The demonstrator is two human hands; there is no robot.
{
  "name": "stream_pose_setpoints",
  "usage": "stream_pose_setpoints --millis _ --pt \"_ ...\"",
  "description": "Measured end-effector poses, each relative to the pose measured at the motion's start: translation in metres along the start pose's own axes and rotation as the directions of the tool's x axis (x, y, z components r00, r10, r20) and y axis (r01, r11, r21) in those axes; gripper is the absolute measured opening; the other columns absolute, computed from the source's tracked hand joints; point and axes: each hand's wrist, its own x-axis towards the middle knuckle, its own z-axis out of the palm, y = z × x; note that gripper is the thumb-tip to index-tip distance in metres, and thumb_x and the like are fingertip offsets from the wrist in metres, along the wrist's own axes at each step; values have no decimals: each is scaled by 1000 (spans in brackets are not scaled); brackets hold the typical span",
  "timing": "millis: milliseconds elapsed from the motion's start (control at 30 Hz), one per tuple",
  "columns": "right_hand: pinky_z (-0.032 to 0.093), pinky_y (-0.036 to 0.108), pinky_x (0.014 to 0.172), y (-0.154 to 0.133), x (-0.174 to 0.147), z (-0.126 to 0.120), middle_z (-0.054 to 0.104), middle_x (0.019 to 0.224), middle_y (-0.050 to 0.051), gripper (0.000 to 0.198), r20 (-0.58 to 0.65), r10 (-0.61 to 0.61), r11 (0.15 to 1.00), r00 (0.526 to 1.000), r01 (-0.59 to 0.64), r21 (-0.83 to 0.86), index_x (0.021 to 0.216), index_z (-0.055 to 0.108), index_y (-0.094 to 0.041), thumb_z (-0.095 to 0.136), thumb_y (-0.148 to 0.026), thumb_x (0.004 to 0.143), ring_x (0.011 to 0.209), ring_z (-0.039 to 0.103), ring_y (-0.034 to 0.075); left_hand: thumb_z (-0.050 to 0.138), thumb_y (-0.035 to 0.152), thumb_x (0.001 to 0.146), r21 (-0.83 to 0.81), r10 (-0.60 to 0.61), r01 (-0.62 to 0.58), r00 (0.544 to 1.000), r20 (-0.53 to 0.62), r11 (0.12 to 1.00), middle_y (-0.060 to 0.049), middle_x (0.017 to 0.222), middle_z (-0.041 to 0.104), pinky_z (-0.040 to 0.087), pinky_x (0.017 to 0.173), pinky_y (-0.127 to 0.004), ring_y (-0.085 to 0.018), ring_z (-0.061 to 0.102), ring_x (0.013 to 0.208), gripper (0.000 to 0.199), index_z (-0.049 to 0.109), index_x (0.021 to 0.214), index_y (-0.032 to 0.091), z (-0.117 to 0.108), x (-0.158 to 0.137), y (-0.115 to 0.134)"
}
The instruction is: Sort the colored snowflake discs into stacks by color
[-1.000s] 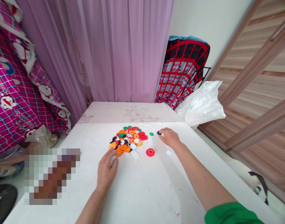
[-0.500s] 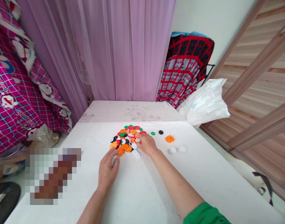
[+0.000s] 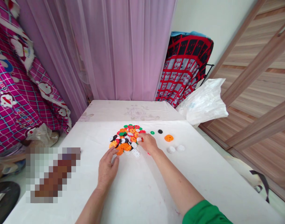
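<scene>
Flower-shaped plastic snowflake discs in orange, white, black, red and green form a loose pile (image 3: pixel 126 140) on the white-covered table (image 3: pixel 133 193). At the pile's right side, my right hand (image 3: pixel 148 142) is closed, with a white snowflake disc (image 3: pixel 139 139) at its fingertips. A red-orange bit shows under these fingers, too covered to make out. My left hand (image 3: pixel 108 165) rests at the near left edge with its fingers apart, the tips by an orange disc (image 3: pixel 119 151). A small red piece (image 3: pixel 149 153) peeks out beside my right wrist.
Right of the pile lie a green disc (image 3: pixel 152 133), a black disc (image 3: pixel 160 131), orange discs (image 3: pixel 168 138) and white discs (image 3: pixel 180 148). A white plastic bag (image 3: pixel 203 101) stands at the table's right edge. A blurred-out patch (image 3: pixel 54 175) covers something at the left.
My right hand has shifted slightly at the pile, and a red-orange bit now shows by its fingers. The small red piece has appeared near the wrist. My left hand stays nearly still.
</scene>
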Motion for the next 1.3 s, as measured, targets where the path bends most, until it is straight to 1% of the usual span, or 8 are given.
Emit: stream_pose_setpoints --millis 300,433,567,700,800,933,1067,1300 --pt "45 24 79 40 -8 -31 69 108 0 34 -29 92 991 995 -89 103 118 64 -29 58 -37 85 92 63 16 49 34 85 -15 -11 11 1000 2 1000 -8 122 66 50 96 -43 -24 64 109 28 68 103 24 -1 0 0" --pt "44 25 80 65 -25 -45 65 116 2 38 -22 81 996 996 -82 -36 121 63 -28 58 -34 84 97 61 17 48 36 86 -4 1 -1 1000 4 1000 -8 121 66 50 96 -44 -25 64 109 29 68 103 24 -1 0 0" --pt "40 29 88 78 -42 -53 68 107 5 31 60 11 972 998 4 -233 112 68 -26 58 -31 83 105 57 22 48 36 86 4 10 -10 1000 4 1000 -7 121 67 50 97 -42 -24 64 109 29 68 102 24 0 1 -1" --pt "38 31 90 81 -49 -52 69 102 8 24 150 -26 942 988 75 -326 104 70 -24 58 -30 83 104 56 23 47 36 85 10 7 -7 1000 3 1000 -7 121 67 50 98 -42 -24 64 110 30 68 103 24 0 1 -2" --pt "37 33 92 82 -50 -52 67 108 8 26 181 -25 944 983 83 -320 106 69 -23 60 -30 82 107 55 24 47 36 85 14 4 -4 1000 -2 1000 -7 122 67 50 97 -42 -24 64 109 30 68 103 24 0 1 -2" --pt "37 31 94 85 -49 -63 64 119 7 32 102 3 963 995 25 -269 115 66 -23 55 -27 86 112 54 22 47 36 85 6 1 -1 1000 -1 1000 -7 122 67 51 96 -41 -24 64 108 29 68 102 24 0 0 -2" --pt "40 28 88 82 -37 -70 67 116 4 31 17 87 968 996 -81 -236 111 68 -25 44 -21 90 107 58 20 47 35 85 14 4 -4 1000 5 1000 -7 121 67 50 96 -42 -25 64 108 29 68 103 24 0 0 -2" --pt "43 29 89 62 -1 -40 67 118 5 30 67 83 983 994 -70 -170 113 65 -25 56 -26 85 109 60 20 46 36 87 5 8 -8 1000 10 1000 -7 122 66 50 96 -41 -24 64 110 29 67 103 24 -1 0 0"
